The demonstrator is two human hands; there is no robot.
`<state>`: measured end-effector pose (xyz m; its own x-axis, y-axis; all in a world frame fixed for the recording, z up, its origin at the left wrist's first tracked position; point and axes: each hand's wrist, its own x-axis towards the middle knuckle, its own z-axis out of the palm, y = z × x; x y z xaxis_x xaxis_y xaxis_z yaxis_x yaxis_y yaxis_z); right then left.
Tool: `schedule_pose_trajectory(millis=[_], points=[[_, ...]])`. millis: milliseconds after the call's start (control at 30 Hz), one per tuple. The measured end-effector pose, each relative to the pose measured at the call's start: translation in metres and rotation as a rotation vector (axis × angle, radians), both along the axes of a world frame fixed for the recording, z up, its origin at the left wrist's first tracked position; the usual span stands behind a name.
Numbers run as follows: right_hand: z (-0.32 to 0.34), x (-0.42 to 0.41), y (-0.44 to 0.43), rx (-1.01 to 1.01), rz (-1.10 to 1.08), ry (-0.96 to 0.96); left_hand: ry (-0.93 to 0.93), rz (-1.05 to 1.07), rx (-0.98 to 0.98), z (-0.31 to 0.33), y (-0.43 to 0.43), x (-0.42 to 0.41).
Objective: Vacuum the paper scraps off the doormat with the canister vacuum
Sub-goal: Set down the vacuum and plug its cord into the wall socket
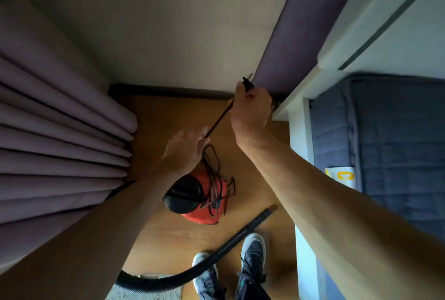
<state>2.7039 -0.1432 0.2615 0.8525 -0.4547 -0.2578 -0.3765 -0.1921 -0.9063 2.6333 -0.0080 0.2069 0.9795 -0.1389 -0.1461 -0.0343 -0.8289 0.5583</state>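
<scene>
Glossy red plastic vacuum [202,205], ribbed black hose [231,243], smooth wood floor [156,119], seemingly matt cloth curtains [55,131]

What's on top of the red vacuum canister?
Loose loops of black cord lie tangled across the canister. The left hand and forearm cover its upper-left edge.

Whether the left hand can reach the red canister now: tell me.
Probably yes: the left hand is just above the canister, only loose coils of cord between. It grips that cord, so it must let go first.
</scene>
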Motion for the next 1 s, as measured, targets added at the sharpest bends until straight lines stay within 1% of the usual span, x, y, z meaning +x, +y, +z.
schedule_pose_trajectory(millis=[133, 300, 400, 500, 567, 667, 800, 900, 1000], points=[[0.081, 0.035, -0.019, -0.043, 0.016, -0.16, -0.074, 0.011, -0.08, 0.036, -0.013, 0.02], [0.186, 0.062, -0.042, -0.107, 0.033, -0.326, -0.204, 0.06, -0.328, 0.109, -0.033, 0.052], [0.239, 0.071, -0.056, -0.117, 0.003, -0.395, -0.281, 0.063, -0.393, 0.157, -0.047, 0.072], [0.291, 0.079, -0.074, -0.159, -0.029, -0.447, -0.369, 0.114, -0.448, 0.202, -0.062, 0.087], [0.319, 0.086, -0.084, -0.192, -0.053, -0.472, -0.382, 0.157, -0.519, 0.226, -0.072, 0.098], [0.347, 0.101, -0.097, -0.226, -0.071, -0.472, -0.337, 0.207, -0.615, 0.257, -0.091, 0.112], [0.359, 0.118, -0.112, -0.302, -0.065, -0.483, -0.306, 0.198, -0.7, 0.281, -0.114, 0.124], [0.348, 0.133, -0.122, -0.325, -0.055, -0.469, -0.265, 0.206, -0.691, 0.277, -0.127, 0.13], [0.32, 0.148, -0.136, -0.356, -0.044, -0.406, -0.216, 0.217, -0.669, 0.255, -0.139, 0.136]])
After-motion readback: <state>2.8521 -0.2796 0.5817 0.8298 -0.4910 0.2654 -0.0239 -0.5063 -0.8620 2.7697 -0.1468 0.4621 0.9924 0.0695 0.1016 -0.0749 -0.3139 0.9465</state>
